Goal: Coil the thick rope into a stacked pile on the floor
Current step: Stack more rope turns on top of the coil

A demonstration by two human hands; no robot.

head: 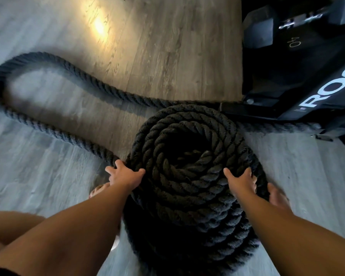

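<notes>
Flooring: wood-look floor (167, 46), grey and brown planks, carrying everything. Item: thick rope (187, 176), black, heavy twisted strands, lying coiled in a stacked pile of several layers between both hands. A loose length is trailing from beside the left hand, looping away beyond it and curving back behind the pile. Left hand (126, 174): arm reaching forward, thumb lying on top, fingers curling round the outermost turn and gripping it. Right hand (242, 180): lying palm-down on the pile's top, thumb spreading inward. Its fingertips are dipping over the rim, hidden, so its grip cannot be told. Beyond the right hand: black rack (299, 76), cut off by the frame edge.
</notes>
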